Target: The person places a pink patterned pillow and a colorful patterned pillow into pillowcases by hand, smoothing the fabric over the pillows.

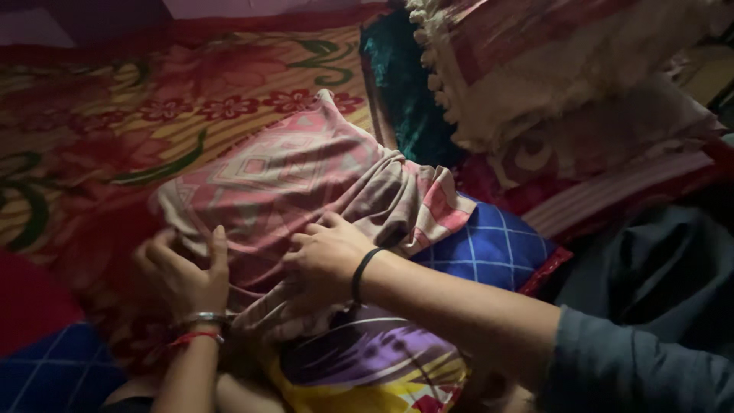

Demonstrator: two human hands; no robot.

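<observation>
1. The left hand (183,279) has a shiny silver bangle (205,317) on the wrist.
2. Just under the bangle sits a thin red thread band (196,336).
3. The right hand (325,260) has a thin black band (361,272) on the wrist.
4. The right arm wears a grey-blue sleeve (634,367), pushed up, with soft folds.

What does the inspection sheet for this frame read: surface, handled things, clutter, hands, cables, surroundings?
Surface: bed spread, red and yellow floral.
Handled things: pink patterned pillow cover, bunched over a pillow.
Clutter: blue checked pillow; purple and yellow pillow; stack of folded fringed blankets; dark green velvet cloth.
Hands: left hand grips the cover's left edge; right hand clutches its gathered fabric.
Cables: nothing seen.
Surroundings: dim light; grey cloth at right.
</observation>
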